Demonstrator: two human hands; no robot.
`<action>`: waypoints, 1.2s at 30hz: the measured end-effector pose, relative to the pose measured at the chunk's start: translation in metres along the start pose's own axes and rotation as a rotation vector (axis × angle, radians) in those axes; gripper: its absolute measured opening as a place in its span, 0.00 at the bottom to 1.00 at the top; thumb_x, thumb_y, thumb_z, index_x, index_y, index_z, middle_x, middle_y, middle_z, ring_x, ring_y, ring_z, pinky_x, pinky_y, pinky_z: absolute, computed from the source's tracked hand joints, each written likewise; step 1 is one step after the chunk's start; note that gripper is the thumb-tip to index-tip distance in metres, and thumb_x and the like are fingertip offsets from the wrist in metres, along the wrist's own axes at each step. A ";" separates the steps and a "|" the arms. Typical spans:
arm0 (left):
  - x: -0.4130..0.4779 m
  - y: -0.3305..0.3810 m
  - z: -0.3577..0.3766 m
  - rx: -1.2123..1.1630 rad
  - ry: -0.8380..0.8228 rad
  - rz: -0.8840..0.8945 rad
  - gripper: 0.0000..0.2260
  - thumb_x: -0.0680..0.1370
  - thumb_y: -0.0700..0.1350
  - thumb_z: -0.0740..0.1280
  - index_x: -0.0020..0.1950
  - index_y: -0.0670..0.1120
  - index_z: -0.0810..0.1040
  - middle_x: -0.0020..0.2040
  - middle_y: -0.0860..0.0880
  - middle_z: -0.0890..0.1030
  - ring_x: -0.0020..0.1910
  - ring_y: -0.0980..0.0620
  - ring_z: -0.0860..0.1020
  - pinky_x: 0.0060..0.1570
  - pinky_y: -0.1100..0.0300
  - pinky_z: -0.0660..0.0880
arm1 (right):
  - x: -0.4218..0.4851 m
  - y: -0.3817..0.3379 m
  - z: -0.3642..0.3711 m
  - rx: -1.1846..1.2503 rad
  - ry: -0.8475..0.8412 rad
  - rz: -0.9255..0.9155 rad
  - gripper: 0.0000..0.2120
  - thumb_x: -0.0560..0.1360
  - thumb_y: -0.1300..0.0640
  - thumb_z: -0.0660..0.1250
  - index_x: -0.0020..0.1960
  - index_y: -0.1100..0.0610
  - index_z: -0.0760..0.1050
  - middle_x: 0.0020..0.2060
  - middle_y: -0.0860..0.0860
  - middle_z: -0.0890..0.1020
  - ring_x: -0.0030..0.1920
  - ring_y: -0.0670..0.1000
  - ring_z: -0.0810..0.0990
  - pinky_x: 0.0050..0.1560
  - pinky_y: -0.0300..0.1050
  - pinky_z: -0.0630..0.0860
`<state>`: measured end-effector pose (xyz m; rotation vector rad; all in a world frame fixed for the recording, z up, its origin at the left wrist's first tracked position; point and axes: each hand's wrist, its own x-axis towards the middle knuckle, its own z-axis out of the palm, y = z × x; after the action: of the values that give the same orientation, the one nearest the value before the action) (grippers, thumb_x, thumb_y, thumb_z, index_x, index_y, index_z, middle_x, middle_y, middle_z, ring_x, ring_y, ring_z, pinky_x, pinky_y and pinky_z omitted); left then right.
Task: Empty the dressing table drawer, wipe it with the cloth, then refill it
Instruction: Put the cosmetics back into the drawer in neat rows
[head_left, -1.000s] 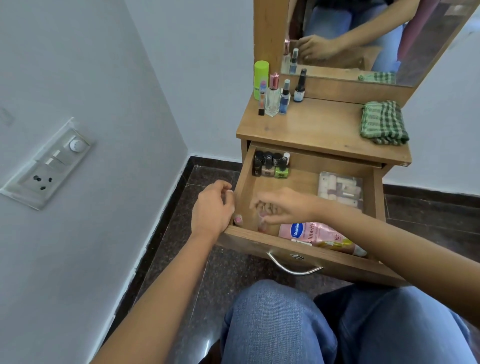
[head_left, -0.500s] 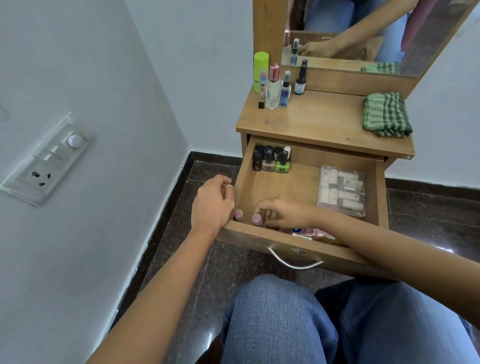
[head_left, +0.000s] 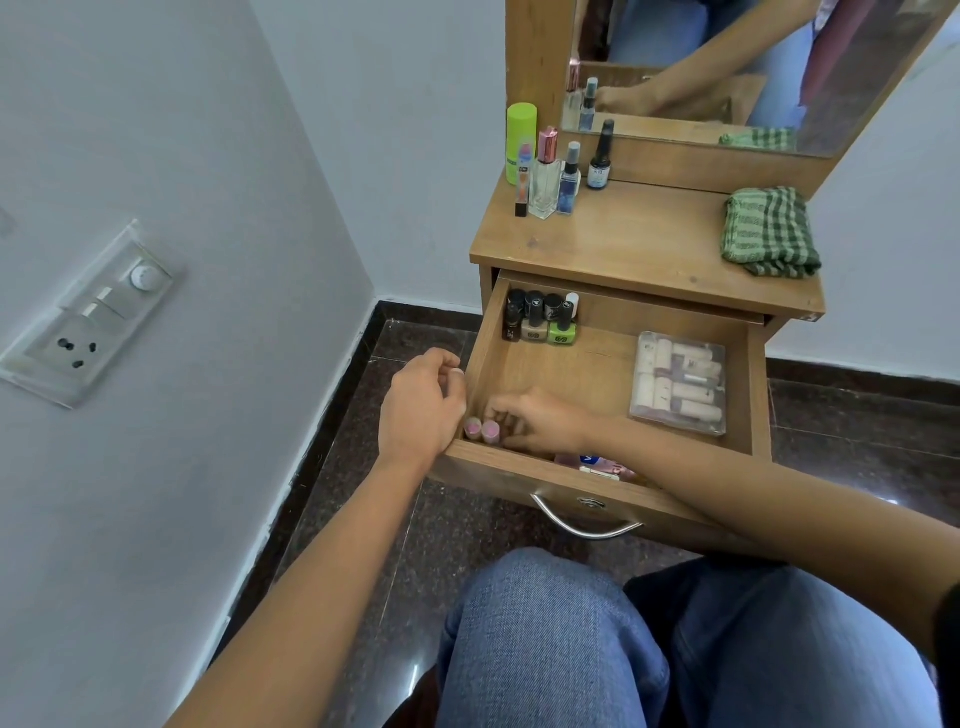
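Observation:
The wooden drawer (head_left: 597, 374) of the dressing table (head_left: 623, 244) is pulled out over my knees. Two small pink-capped bottles (head_left: 482, 430) stand in its front left corner. My right hand (head_left: 543, 421) reaches into that corner, and its fingertips pinch the right one of the two. My left hand (head_left: 421, 405) rests outside against the drawer's left wall, loosely curled and holding nothing. Several nail polish bottles (head_left: 540, 325) stand at the back left, and a clear box of tubes (head_left: 678, 382) lies at the right. A pink lotion tube (head_left: 592, 462) lies along the front, mostly hidden. The folded green checked cloth (head_left: 769, 234) lies on the tabletop's right side.
Several bottles and a green can (head_left: 545, 166) stand at the tabletop's back left, below the mirror (head_left: 727, 67). A white wall with a switch and socket plate (head_left: 88, 322) stands close on the left. Dark tiled floor lies under the drawer, whose metal handle (head_left: 582, 525) is above my jeans.
My right hand has slid left into the drawer's front left corner, and a second pink-capped bottle now stands beside the first. My left hand has stayed by the drawer wall.

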<state>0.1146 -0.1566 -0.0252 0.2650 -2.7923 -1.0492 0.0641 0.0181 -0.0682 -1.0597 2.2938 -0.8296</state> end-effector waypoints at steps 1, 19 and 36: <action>0.000 0.000 0.000 0.001 0.000 -0.002 0.10 0.80 0.45 0.62 0.58 0.47 0.79 0.51 0.50 0.82 0.47 0.55 0.79 0.50 0.54 0.78 | 0.000 0.000 0.001 -0.016 0.003 -0.006 0.10 0.73 0.65 0.70 0.49 0.55 0.72 0.45 0.48 0.79 0.41 0.39 0.76 0.41 0.26 0.73; -0.001 -0.003 0.002 0.005 -0.013 -0.012 0.09 0.80 0.48 0.61 0.56 0.50 0.78 0.49 0.54 0.80 0.45 0.58 0.78 0.46 0.57 0.78 | 0.059 -0.044 -0.241 -0.259 1.003 0.289 0.08 0.73 0.57 0.63 0.47 0.58 0.78 0.43 0.52 0.82 0.50 0.54 0.78 0.52 0.48 0.75; 0.002 -0.008 0.005 0.016 0.006 -0.010 0.09 0.80 0.48 0.61 0.58 0.51 0.78 0.49 0.55 0.80 0.46 0.58 0.78 0.46 0.59 0.77 | 0.123 -0.043 -0.250 -0.587 0.680 0.664 0.17 0.69 0.55 0.72 0.53 0.60 0.73 0.53 0.56 0.78 0.58 0.61 0.76 0.50 0.50 0.69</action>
<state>0.1129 -0.1592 -0.0341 0.2832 -2.7976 -1.0271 -0.1449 -0.0213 0.1166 -0.1092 3.2915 -0.2429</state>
